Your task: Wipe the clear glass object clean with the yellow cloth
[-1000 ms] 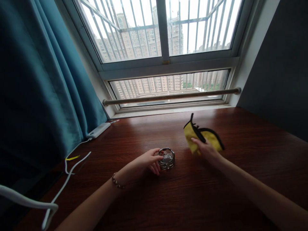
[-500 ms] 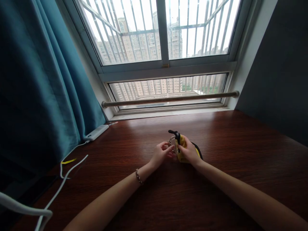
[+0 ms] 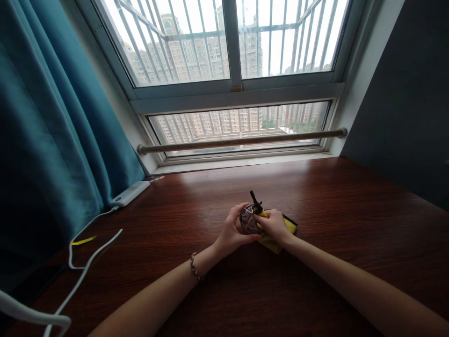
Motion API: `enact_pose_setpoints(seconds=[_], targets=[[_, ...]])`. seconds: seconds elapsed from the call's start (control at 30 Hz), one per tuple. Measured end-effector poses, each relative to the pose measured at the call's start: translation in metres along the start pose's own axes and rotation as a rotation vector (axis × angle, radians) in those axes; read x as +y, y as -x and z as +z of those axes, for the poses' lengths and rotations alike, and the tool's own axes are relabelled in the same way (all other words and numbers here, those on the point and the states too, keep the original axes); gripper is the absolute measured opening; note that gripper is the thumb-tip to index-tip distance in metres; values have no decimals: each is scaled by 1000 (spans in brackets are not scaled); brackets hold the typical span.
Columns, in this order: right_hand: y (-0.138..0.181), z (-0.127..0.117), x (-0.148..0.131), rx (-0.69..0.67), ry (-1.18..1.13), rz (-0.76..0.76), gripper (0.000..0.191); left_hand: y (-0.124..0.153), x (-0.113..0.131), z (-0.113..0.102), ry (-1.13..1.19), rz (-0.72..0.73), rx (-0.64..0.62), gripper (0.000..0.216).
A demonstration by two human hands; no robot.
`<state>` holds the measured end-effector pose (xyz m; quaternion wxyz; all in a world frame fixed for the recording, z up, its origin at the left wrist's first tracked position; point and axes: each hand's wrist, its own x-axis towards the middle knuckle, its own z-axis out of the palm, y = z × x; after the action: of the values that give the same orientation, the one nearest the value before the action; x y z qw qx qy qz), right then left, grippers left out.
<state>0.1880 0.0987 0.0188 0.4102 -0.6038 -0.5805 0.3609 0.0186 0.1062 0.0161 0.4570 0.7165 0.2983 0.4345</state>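
Note:
My left hand (image 3: 233,229) curves around the rim of a round, see-through, cup-like thing (image 3: 248,221), its thumb below and its fingers above. The exact kind of this clear thing I cannot make out. My right hand (image 3: 275,223) pinches a yellow cloth (image 3: 271,244) with a dark edge against the right side of the clear thing. Part of the cloth hangs below and behind the right hand. A black strap-like end (image 3: 253,196) sticks up above the fingers; where it joins is hidden.
The red-brown wooden surface (image 3: 196,201) spreads around both hands. A white power strip (image 3: 129,194) lies at the left by the blue curtain (image 3: 101,154), with white cables (image 3: 87,269) and a yellow strip (image 3: 83,241) nearby. A metal rail (image 3: 242,141) crosses the window behind.
My left hand has gone from a pinch to a wider grip around the clear thing, which now shows its round face. The black end has swung upright, and the cloth spreads lower. The view has shifted slightly.

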Motion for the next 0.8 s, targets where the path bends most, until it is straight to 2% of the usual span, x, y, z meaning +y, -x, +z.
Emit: enact_pose_setpoints(seconds=[0.1,0.17,0.27,0.37,0.47,0.53,0.67,0.8], targets=[[-1,-1,1,-160,-113,51,37,-1,-2,-7,9,14,-24,81],[1,1,0,-231,-217,6,37,1,-3,-9,52,10,-65,76],[8,6,-4,-150,-166,-125,34,3,-5,-8,109,12,-102,69],[13,12,-4,-12,-39,-130,38,4,-6,-3,123,50,-113,67],[14,16,-1,2,-79,-136,42,4,-5,1,116,95,-137,101],[13,17,1,-15,-80,-140,47,3,-4,1,80,103,-115,109],[12,16,1,-45,11,-88,56,1,-1,-4,6,79,-37,85],[17,13,-2,-46,-60,-143,43,-2,0,-10,17,24,-76,75]])
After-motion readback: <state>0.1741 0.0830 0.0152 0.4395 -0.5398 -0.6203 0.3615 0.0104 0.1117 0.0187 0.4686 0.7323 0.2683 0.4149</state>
